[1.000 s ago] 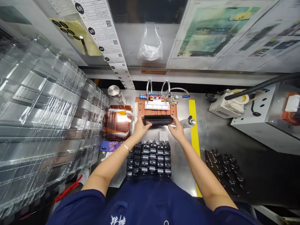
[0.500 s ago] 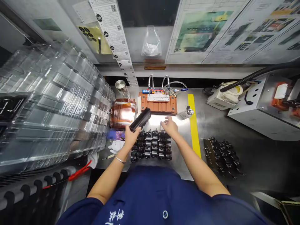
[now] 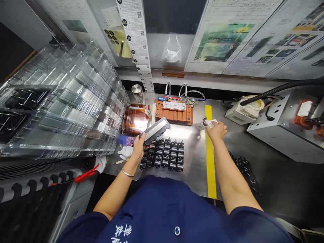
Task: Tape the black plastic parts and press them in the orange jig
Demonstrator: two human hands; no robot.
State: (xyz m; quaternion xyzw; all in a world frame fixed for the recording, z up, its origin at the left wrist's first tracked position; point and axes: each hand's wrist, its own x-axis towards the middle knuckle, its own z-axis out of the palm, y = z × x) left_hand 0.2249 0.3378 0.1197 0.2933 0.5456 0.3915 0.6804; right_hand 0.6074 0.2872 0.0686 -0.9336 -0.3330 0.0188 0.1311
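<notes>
Forearms [image 3: 227,172] wide apart, white wipe [image 3: 212,123] in right hand [image 3: 217,131]

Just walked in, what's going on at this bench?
One person is working bare-handed. The left hand holds a dark part with a pale strip along it, tilted, near the orange fixture. The right hand has a white cloth at the top of a small bottle; whether they touch is unclear. Rows of black parts lie between the forearms.
</notes>
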